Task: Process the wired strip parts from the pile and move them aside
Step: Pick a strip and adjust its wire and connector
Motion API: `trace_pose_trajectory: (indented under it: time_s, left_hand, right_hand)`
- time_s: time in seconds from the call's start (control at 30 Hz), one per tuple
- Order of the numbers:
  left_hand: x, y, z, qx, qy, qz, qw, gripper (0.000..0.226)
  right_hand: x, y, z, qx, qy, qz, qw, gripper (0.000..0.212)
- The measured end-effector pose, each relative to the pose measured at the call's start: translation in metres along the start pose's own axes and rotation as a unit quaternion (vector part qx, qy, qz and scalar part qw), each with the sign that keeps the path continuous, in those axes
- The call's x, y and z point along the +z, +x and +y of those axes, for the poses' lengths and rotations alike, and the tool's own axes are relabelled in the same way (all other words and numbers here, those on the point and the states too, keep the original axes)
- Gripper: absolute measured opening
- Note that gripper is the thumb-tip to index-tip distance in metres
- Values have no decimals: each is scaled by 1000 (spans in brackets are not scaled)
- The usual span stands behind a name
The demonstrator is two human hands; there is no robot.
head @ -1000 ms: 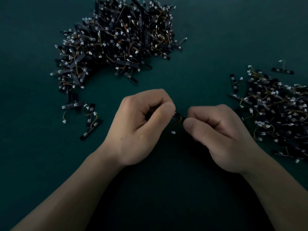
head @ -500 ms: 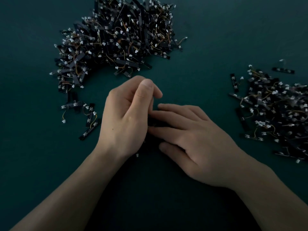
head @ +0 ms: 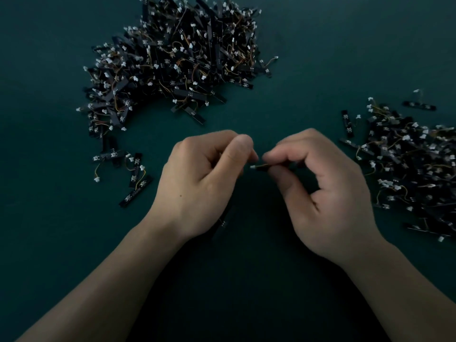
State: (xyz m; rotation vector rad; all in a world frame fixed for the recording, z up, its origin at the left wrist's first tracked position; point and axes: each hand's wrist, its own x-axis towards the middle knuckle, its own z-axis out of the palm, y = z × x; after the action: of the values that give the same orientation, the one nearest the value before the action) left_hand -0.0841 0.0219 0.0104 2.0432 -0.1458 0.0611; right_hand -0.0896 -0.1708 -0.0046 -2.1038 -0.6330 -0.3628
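Note:
The big pile of black wired strip parts (head: 177, 62) lies at the top left. A second heap of strip parts (head: 409, 166) spreads along the right edge. Between them, my right hand (head: 328, 193) pinches one wired strip part (head: 262, 167) between thumb and forefinger, its white connector pointing left. My left hand (head: 202, 186) is curled, thumb against forefinger, its fingertips right at that connector. Another dark strip (head: 222, 224) pokes out from under the heel of my left hand; how it is held is hidden.
A few loose strip parts (head: 134, 178) lie left of my left hand, below the big pile. Single strips (head: 419, 104) sit at the near edges of the right heap. All of it rests on a dark green mat (head: 296, 82).
My right hand was lying flat with its fingers across my left hand; it has lifted and drawn right, pinching a strip part. My left hand has turned back with its thumb and forefinger closed.

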Motion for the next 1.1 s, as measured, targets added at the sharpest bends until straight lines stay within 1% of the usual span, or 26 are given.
trace_pose_trajectory:
  time_s: [0.07,0.13,0.2,0.27,0.37,0.47,0.6,0.67,0.7,0.77,0.83,0.87,0.9,0.97,1.03,1.1]
  left_hand:
    - [0,-2,2,23,13,-27,999,39]
    - [0,-4,3,63,12,-31,997,32]
    - [1,-4,2,79,12,-27,996,28]
    - [1,-4,1,77,11,-24,997,25]
    - [1,-4,1,65,2,-30,997,14]
    - [1,-3,0,58,-9,-32,998,13]
    - [0,-3,1,42,-39,-63,996,26]
    - [0,-3,1,36,-35,-61,997,19]
    - [0,-3,0,35,-31,-53,998,15]
    - [1,-2,0,32,-27,-32,999,13]
    - [1,-2,0,30,-30,-11,999,15]
    - [0,-2,1,29,-34,-4,999,16]
    - [0,-2,1,27,-39,-1,999,17]
    - [0,-2,1,23,-44,-1,999,18]
    - [0,-2,2,22,-38,-7,999,19]
    - [0,-2,2,22,-31,-12,999,19]
  right_hand:
    - [0,0,0,-5,1,21,1000,15]
    - [1,-1,-1,-9,3,29,1000,13]
    - [0,-1,-1,-7,7,26,1000,16]
    - [-1,0,-1,-3,8,22,1000,25]
    - [2,-1,0,7,-8,6,1000,36]
    - [3,-1,1,18,-4,-5,1000,34]
    - [0,-2,0,1,-3,5,1000,37]
    - [2,-2,-1,-7,-1,13,1000,40]
    - [2,-2,-1,-7,1,22,1000,37]
    - [1,-1,0,15,9,47,999,26]
    - [-2,0,2,88,47,54,994,19]
    - [-3,1,3,130,79,42,987,17]
    - [-3,1,4,160,102,29,981,23]
    - [-3,2,3,179,115,9,977,36]
    - [-3,4,1,181,126,0,975,39]
    - [-3,4,0,181,139,-1,974,35]
